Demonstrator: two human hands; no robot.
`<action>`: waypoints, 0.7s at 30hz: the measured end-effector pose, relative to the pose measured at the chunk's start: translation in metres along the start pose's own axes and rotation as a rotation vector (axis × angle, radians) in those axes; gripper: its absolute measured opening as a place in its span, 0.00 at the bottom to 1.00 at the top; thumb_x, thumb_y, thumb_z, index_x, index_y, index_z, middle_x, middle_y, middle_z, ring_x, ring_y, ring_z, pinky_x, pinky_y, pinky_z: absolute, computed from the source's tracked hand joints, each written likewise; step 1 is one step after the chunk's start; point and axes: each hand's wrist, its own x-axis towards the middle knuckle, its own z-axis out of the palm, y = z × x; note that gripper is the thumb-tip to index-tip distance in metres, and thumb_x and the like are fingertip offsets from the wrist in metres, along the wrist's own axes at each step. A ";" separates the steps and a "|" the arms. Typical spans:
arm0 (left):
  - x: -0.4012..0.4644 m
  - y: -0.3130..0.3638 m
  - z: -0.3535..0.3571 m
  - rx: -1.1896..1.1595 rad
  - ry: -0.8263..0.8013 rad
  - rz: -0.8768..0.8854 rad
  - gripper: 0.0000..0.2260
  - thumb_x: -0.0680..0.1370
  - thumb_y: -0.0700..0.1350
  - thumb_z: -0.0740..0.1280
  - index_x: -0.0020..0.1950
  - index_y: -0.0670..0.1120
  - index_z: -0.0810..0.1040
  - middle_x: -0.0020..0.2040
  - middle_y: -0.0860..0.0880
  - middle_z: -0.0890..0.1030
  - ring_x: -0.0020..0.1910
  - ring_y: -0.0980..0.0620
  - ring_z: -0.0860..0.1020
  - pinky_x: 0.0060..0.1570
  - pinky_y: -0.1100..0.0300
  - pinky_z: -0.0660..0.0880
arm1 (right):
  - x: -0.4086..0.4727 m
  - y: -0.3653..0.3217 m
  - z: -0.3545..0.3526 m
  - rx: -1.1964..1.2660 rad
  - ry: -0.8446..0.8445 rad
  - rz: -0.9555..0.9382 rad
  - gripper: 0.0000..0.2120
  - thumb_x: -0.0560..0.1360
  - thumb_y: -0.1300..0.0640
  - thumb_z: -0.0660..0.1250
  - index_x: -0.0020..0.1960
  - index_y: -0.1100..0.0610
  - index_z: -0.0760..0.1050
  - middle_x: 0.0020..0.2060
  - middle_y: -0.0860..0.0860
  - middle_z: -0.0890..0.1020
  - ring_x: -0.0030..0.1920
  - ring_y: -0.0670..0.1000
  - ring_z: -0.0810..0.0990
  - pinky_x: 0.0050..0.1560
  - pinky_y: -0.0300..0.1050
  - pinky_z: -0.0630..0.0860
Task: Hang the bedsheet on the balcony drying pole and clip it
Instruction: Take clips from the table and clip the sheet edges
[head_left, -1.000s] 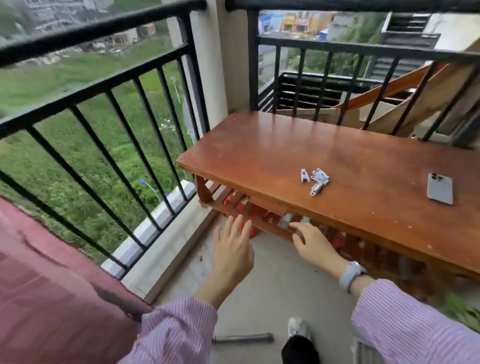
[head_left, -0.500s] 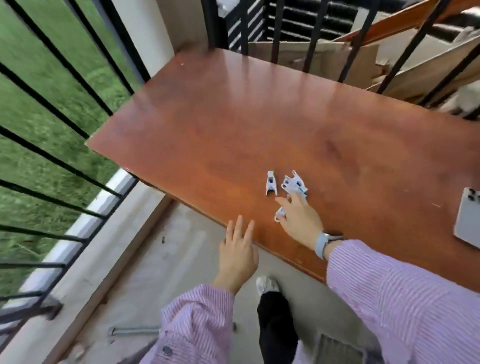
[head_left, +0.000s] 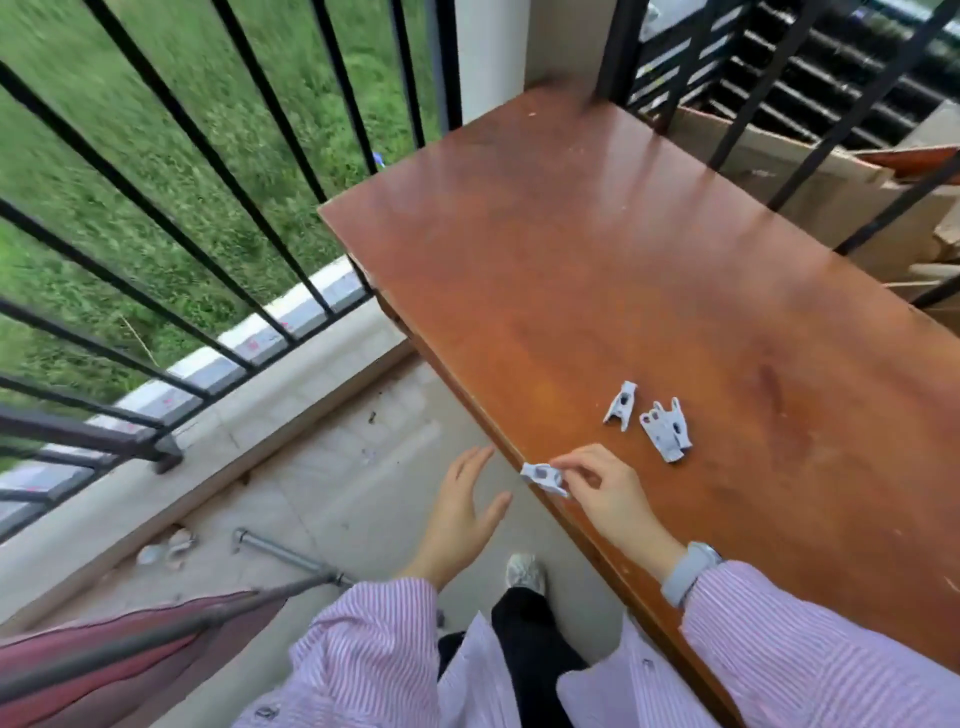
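R hand (head_left: 605, 493) pinched a pale clip (head_left: 544, 477) btwn thumb and fingers, right at the counter (head_left: 597, 270) edge. L hand (head_left: 460, 512) hung flat w/ fingers straight, holding nothing, just off that edge at the clip's 9 o'clock. Two more clips (head_left: 665, 434) and a single one (head_left: 621, 404) lay on the counter at 1 o'clock from the R hand. Striped reddish bedsheet (head_left: 88, 660) draped over the pole (head_left: 156, 636), down at 7 o'clock.

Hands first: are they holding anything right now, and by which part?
The right hand pinches a pale clothes clip by one end, at the table's near edge. The left hand holds nothing, its fingers loosely spread.
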 end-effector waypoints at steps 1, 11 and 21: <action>-0.010 0.002 -0.015 -0.163 -0.005 -0.044 0.22 0.77 0.45 0.64 0.70 0.51 0.62 0.66 0.50 0.67 0.64 0.52 0.69 0.59 0.62 0.69 | -0.004 -0.021 0.009 0.143 -0.074 0.061 0.09 0.73 0.70 0.62 0.47 0.63 0.80 0.42 0.51 0.78 0.39 0.39 0.78 0.40 0.27 0.71; -0.140 -0.055 -0.135 -0.603 0.570 -0.140 0.07 0.74 0.37 0.67 0.50 0.44 0.79 0.38 0.49 0.80 0.33 0.64 0.76 0.37 0.70 0.72 | -0.062 -0.152 0.146 0.560 -0.695 0.163 0.09 0.74 0.66 0.62 0.54 0.61 0.75 0.43 0.55 0.81 0.42 0.50 0.81 0.44 0.40 0.79; -0.206 -0.095 -0.172 -0.409 1.592 -0.368 0.10 0.73 0.38 0.67 0.46 0.53 0.73 0.44 0.46 0.78 0.38 0.62 0.74 0.40 0.71 0.70 | -0.073 -0.224 0.249 0.160 -1.002 -0.156 0.09 0.76 0.65 0.61 0.55 0.66 0.72 0.37 0.55 0.79 0.33 0.40 0.79 0.33 0.32 0.73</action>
